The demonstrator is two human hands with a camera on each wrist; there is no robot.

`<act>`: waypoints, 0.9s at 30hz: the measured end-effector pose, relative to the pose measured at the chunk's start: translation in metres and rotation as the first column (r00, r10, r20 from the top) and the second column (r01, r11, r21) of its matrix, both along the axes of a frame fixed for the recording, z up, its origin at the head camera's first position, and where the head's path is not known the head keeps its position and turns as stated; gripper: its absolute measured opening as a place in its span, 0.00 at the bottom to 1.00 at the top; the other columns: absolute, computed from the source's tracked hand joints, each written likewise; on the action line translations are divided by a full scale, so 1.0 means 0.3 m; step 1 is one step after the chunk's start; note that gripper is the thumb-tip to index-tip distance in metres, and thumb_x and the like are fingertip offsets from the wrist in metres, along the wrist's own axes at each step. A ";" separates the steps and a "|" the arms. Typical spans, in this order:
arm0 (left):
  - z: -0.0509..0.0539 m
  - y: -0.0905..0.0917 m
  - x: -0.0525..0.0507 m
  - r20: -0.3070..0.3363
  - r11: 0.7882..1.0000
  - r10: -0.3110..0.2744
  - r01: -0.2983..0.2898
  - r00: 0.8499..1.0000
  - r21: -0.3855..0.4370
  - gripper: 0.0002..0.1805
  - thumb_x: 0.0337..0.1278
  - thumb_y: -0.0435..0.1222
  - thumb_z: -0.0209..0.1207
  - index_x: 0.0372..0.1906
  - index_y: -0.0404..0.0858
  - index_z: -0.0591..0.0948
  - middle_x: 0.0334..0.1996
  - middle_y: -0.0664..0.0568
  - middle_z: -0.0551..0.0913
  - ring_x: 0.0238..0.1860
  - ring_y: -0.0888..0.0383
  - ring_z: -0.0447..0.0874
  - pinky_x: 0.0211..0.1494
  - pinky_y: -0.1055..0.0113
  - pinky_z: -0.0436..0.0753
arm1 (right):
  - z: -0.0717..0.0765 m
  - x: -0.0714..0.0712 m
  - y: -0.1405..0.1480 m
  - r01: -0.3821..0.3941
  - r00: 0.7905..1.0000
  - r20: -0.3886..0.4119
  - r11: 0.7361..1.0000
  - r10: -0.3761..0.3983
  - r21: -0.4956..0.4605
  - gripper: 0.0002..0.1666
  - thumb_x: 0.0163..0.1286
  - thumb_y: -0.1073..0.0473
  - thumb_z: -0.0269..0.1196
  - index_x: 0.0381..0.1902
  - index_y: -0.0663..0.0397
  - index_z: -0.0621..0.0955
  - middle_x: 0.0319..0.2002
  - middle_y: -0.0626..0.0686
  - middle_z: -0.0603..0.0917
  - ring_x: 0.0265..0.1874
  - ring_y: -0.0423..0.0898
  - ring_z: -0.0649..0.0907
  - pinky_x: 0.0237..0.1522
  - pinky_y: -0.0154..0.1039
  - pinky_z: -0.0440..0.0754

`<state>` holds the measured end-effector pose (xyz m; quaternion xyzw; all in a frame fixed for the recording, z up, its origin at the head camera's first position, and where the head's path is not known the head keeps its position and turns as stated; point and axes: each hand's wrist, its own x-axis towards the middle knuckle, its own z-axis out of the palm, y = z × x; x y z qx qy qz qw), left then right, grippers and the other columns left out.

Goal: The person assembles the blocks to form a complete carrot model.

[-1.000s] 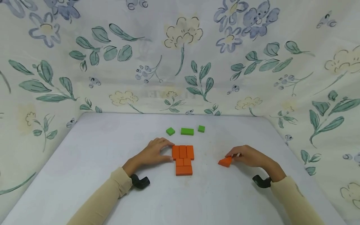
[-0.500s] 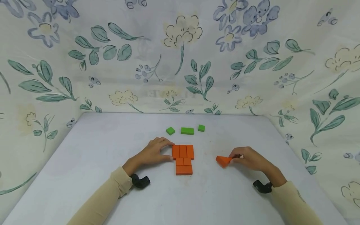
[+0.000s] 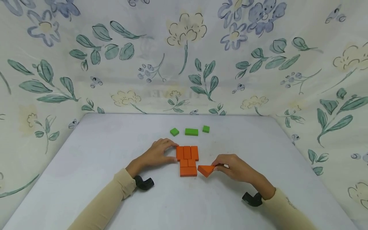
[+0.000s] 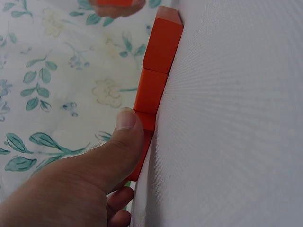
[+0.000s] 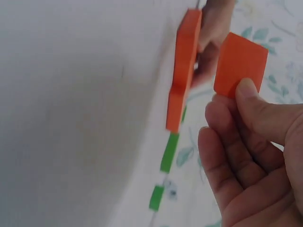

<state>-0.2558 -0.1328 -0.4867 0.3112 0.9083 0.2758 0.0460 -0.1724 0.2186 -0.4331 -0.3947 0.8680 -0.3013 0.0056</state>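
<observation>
The right wrist view showed a broad, four-sided face on the held orange block [image 5: 242, 64]; the head view showed a triangular upper outline instead. The right hand [image 3: 235, 167] pinched this block between thumb and fingers, just beside the orange assembly [image 3: 187, 152] at its 4 o'clock. The left wrist view showed the thumb of the left hand [image 3: 156, 154] against the assembly's side. That hand lay at 9 o'clock, thumb and forefinger spread apart.

Count: seven orange blocks. Six formed the assembly: three long blocks at the 12 o'clock end, two short blocks [image 3: 191, 163] in the middle and one crosswise block [image 3: 188, 171] at 6 o'clock. Three green blocks [image 3: 191, 132] lay apart on the white tabletop [image 3: 161, 207], at 11, 12 and 1 o'clock.

Compared with half a second earlier, the held block was closer to the assembly; the left hand had kept its position.
</observation>
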 end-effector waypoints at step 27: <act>0.007 0.004 0.013 -0.005 1.000 0.012 -0.012 1.000 0.005 0.37 0.52 0.62 0.66 0.66 0.53 0.76 0.64 0.54 0.75 0.66 0.54 0.68 0.67 0.49 0.65 | -0.091 0.066 -0.185 0.001 0.991 -0.137 0.998 0.009 0.071 0.06 0.65 0.61 0.69 0.41 0.50 0.87 0.36 0.43 0.81 0.36 0.33 0.78 0.42 0.27 0.81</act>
